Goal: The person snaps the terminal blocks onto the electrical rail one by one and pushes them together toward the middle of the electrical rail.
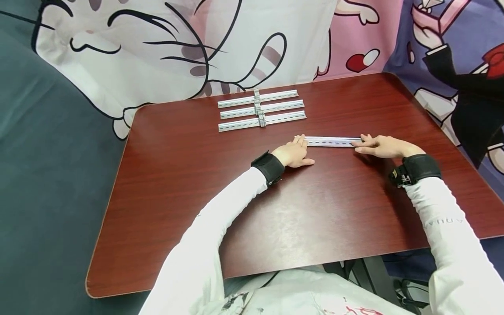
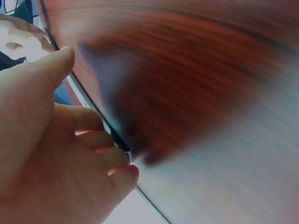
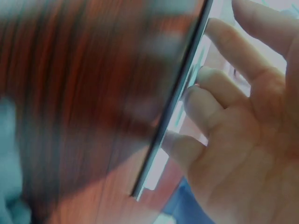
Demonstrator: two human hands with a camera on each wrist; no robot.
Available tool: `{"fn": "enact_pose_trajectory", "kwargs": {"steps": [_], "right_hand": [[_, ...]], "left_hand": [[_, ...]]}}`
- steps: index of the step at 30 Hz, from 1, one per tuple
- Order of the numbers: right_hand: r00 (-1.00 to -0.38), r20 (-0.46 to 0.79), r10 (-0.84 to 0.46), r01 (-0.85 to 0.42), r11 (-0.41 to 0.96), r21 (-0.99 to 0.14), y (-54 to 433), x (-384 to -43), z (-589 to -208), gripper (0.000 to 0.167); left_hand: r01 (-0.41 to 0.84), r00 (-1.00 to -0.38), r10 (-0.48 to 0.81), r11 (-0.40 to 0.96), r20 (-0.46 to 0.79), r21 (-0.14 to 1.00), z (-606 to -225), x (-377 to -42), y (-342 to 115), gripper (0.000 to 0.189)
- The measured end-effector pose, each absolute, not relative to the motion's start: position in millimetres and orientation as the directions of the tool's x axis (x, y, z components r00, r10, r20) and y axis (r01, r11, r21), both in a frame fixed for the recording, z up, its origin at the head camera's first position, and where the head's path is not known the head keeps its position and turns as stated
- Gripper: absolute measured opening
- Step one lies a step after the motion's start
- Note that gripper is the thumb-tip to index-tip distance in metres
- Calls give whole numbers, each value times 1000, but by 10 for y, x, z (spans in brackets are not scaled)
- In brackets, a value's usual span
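Note:
A slotted metal rail lies on the brown table between my two hands. My left hand touches its left end with straight fingertips, thumb spread apart toward me. In the left wrist view the left palm shows with its fingers extended. At the other end, my right hand rests its fingertips on the rail. The right wrist view shows the right hand's slightly bent fingers against the rail's edge, with the thumb away from it.
Three similar slotted rails lie side by side at the back of the table, each with a small grey block across its middle. A printed cloth hangs along the table's far edge.

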State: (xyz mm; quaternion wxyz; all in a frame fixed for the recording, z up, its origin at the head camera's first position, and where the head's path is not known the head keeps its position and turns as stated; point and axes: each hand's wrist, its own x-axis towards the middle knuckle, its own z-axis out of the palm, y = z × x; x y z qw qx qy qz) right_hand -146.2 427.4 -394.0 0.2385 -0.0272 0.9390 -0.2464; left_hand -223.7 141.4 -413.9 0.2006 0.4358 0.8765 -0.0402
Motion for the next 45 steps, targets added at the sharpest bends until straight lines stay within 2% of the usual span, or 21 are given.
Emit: {"fn": "enact_pose_trajectory", "kwargs": {"steps": [7,15,22,29,39,45], "right_hand": [[-889,-411,-202,-13,908,-419,3999,-1409,-3969,66],[-856,-485,-181,-11,943,-333,3658,-1287,-3924,85],[-871,-405,-279,-137,929,-344,3382,-1378,-3911,78],[-872,-331,-360,-240,905,-351,3171,-1486,-3971,73],[-850,-342,-400,-270,889,-369,2913,-1641,-3980,72],[-841,-388,-377,-226,896,-382,2781,-1749,-3993,74]], "left_hand": [[750,-567,706,655,-424,88,-4125,-2158,1135,82],[676,-640,608,736,-470,32,-4090,-2038,744,84],[595,-703,535,804,-468,24,-4041,-1979,455,86],[563,-722,503,826,-475,18,-4041,-1967,176,88],[514,-722,475,855,-502,71,-4035,-2036,-132,88],[493,-731,468,866,-496,90,-4035,-2090,-284,86]]}}
